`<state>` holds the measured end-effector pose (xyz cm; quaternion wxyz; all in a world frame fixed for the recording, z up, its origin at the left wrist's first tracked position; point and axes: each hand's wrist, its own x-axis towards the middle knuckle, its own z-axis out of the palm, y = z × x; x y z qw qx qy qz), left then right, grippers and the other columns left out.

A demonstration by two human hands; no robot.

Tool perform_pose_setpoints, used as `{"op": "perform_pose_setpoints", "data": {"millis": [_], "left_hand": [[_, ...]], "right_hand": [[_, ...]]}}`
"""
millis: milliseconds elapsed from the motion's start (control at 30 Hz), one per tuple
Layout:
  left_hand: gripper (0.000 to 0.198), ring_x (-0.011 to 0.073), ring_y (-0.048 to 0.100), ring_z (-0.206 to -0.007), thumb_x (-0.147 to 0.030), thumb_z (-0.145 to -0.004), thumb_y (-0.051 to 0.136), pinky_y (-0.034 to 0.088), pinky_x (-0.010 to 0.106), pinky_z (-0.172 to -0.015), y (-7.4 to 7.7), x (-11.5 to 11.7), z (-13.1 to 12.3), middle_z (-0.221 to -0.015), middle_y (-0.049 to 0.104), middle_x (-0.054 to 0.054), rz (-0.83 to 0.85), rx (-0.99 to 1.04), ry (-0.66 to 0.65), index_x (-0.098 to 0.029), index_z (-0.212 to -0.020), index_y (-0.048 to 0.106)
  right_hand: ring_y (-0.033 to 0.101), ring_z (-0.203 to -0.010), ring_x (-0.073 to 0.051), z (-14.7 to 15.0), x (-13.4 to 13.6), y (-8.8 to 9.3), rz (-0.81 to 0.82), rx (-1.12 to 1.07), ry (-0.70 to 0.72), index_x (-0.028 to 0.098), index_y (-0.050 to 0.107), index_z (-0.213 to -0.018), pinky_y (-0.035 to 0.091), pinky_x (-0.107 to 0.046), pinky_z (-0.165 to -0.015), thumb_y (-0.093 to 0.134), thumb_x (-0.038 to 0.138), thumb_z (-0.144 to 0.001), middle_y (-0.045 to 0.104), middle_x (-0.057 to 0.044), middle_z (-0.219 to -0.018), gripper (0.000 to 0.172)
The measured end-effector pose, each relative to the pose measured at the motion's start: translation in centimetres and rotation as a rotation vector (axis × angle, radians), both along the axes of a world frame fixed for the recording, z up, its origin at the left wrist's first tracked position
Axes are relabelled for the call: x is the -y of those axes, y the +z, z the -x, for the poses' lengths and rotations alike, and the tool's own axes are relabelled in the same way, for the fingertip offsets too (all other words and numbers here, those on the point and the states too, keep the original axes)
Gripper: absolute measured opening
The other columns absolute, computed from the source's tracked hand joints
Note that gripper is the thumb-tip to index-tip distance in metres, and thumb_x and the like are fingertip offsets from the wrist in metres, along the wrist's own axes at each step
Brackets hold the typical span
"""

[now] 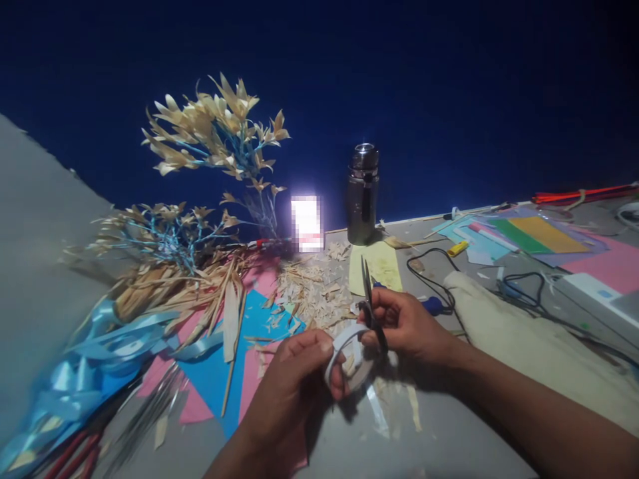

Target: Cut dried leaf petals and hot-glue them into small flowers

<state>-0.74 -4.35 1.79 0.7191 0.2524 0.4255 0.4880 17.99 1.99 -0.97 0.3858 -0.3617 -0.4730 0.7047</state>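
Note:
A roll of whitish tape is pinched between the thumb and fingers of my left hand, some fingers passing through the ring. Dark-handled scissors are in my right hand, blades pointing up and away from me. The right fingertips also meet the far side of the tape roll. Under both hands lie shavings of dry husk and a clear strip. Behind the scissors is a yellow paper sheet.
A steel flask stands at the back beside a bright, blurred-out screen. Husk flowers on blue stems rise at left. Blue ribbon, wires and red-handled cutters lie nearer. At right are a cloth, cables and coloured sheets.

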Motion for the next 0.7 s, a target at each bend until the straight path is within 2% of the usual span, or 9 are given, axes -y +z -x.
{"op": "perform_pose_setpoints", "data": {"millis": [100, 167, 233, 367, 500, 633, 700], "left_hand": [[0.020, 0.0138, 0.060, -0.053, -0.036, -0.082, 0.078, 0.050, 0.025, -0.059, -0.4, 0.3, -0.2, -0.059, 0.066, 0.002, -0.035, -0.039, 0.107, -0.017, -0.086, 0.072], [0.032, 0.0148, 0.064, -0.057, -0.037, -0.078, 0.084, 0.052, 0.026, -0.060, -0.5, 0.7, -0.1, -0.071, 0.071, 0.001, -0.069, -0.081, 0.199, -0.021, -0.103, 0.073], [0.038, 0.0164, 0.067, -0.061, -0.036, -0.074, 0.086, 0.054, 0.028, -0.062, -0.6, 1.0, 0.3, -0.078, 0.072, 0.002, -0.118, -0.156, 0.218, -0.022, -0.107, 0.074], [0.023, 0.0194, 0.068, -0.066, -0.036, -0.075, 0.084, 0.054, 0.030, -0.064, -0.7, 1.2, 1.6, -0.078, 0.074, 0.005, -0.265, -0.416, 0.121, -0.021, -0.093, 0.079], [0.011, 0.0209, 0.070, -0.076, -0.032, -0.079, 0.079, 0.054, 0.027, -0.068, -1.3, 1.7, 2.6, -0.082, 0.076, 0.006, -0.398, -0.713, 0.105, -0.022, -0.078, 0.080], [0.022, 0.0162, 0.062, -0.063, -0.039, -0.089, 0.069, 0.049, 0.024, -0.061, -2.4, 2.6, 2.9, -0.069, 0.068, 0.002, -0.409, -0.722, 0.066, -0.021, -0.077, 0.072], [0.028, 0.0150, 0.058, -0.061, -0.044, -0.091, 0.067, 0.046, 0.023, -0.059, -3.0, 2.9, 2.8, -0.067, 0.064, 0.001, -0.386, -0.687, 0.098, -0.021, -0.076, 0.068]], "right_hand": [[0.056, -0.061, -0.009, -0.2, -0.3, -0.2, 0.039, -0.051, 0.021, 0.016, 0.062, -0.088, 0.041, -0.020, -0.055, 0.096, 0.026, -0.058, 0.066, 0.003, -0.073, 0.046], [0.056, -0.059, -0.008, -0.4, -0.5, -0.3, 0.061, -0.074, 0.030, 0.016, 0.062, -0.087, 0.039, -0.018, -0.053, 0.096, 0.023, -0.057, 0.066, 0.003, -0.073, 0.046], [0.055, -0.057, -0.007, -0.5, -0.7, -0.3, 0.073, -0.074, 0.043, 0.016, 0.062, -0.085, 0.037, -0.017, -0.051, 0.096, 0.023, -0.057, 0.065, 0.004, -0.071, 0.044], [0.053, -0.052, -0.006, -0.6, -0.6, -0.5, 0.100, -0.035, 0.128, 0.016, 0.060, -0.081, 0.036, -0.016, -0.048, 0.094, 0.023, -0.059, 0.065, 0.004, -0.065, 0.041], [0.051, -0.046, -0.006, -0.7, -0.3, -0.8, 0.167, 0.007, 0.194, 0.017, 0.059, -0.081, 0.037, -0.016, -0.045, 0.090, 0.018, -0.060, 0.064, 0.006, -0.060, 0.038], [0.045, -0.041, -0.005, -0.4, 0.0, -0.7, 0.181, 0.064, 0.263, 0.018, 0.057, -0.079, 0.034, -0.016, -0.040, 0.086, 0.017, -0.061, 0.059, 0.009, -0.054, 0.034], [0.045, -0.040, -0.005, -0.1, 0.1, -0.6, 0.175, 0.114, 0.284, 0.018, 0.056, -0.077, 0.031, -0.015, -0.039, 0.085, 0.016, -0.060, 0.057, 0.010, -0.052, 0.033]]}}
